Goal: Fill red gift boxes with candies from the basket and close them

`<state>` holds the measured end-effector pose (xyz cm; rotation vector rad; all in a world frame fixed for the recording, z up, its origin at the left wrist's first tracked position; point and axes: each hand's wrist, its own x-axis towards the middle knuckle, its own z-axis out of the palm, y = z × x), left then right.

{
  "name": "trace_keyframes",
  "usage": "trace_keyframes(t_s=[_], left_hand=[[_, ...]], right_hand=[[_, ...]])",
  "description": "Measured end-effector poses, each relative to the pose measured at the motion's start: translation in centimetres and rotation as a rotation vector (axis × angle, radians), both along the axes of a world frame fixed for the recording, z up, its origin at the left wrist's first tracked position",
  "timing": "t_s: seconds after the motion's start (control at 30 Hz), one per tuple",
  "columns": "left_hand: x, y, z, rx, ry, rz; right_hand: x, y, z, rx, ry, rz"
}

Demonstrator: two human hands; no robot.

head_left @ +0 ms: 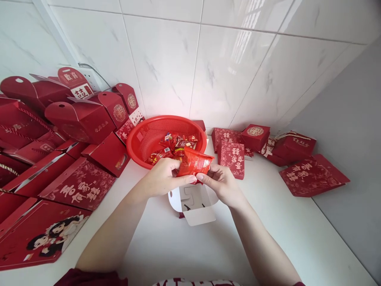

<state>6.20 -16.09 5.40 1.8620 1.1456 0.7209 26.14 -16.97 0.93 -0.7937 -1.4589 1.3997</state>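
Observation:
Between my two hands is a shiny red snack packet (196,161), held up over an open gift box. My left hand (163,178) grips its left side with the thumb along the lower edge. On the right, my right hand (222,182) pinches the packet's lower corner between thumb and fingers. Below the hands, the gift box (201,216) stands with its white inside showing and its flaps spread; the packet and hands hide part of it. Just behind sits a red plastic basket (143,137) with several small red wrapped packets (160,154) in it.
Many red gift boxes and bags (80,119) crowd the left side. Against the wall at the right are more boxes (233,159) and a tilted red bag (312,174). White tiles (166,59) rise behind the white table (285,234); a grey panel (351,139) borders the right.

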Motion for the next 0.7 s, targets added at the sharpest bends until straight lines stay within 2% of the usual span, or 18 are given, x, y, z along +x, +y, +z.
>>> trace_keyframes(t_s=[0.2,0.3,0.37,0.43,0.53,0.6,0.7], left_hand=[[0.3,0.2,-0.5,-0.026,0.012,-0.044],[0.0,0.2,-0.2,-0.032,0.045,-0.057],[-0.5,0.3,0.3,-0.008,0.08,0.011],[-1.3,0.4,0.8,0.031,0.126,0.139],[-2.4,0.8,1.2,0.085,0.196,0.275],[-2.9,1.0,1.3,0.104,0.238,0.3],[-3.4,1.2,1.3,0.107,0.299,0.297]], right_hand=[[0.1,0.2,0.0,0.024,0.0,0.002],[0.8,0.3,0.2,0.049,-0.005,-0.112],[1.7,0.4,0.4,0.074,-0.069,-0.213],[2.6,0.3,0.7,0.101,-0.172,-0.255],[3.2,-0.1,0.9,0.148,-0.421,-0.141],[3.0,-0.2,0.6,0.207,-0.645,-0.049],[2.8,-0.2,-0.2,0.334,-0.885,-0.091]])
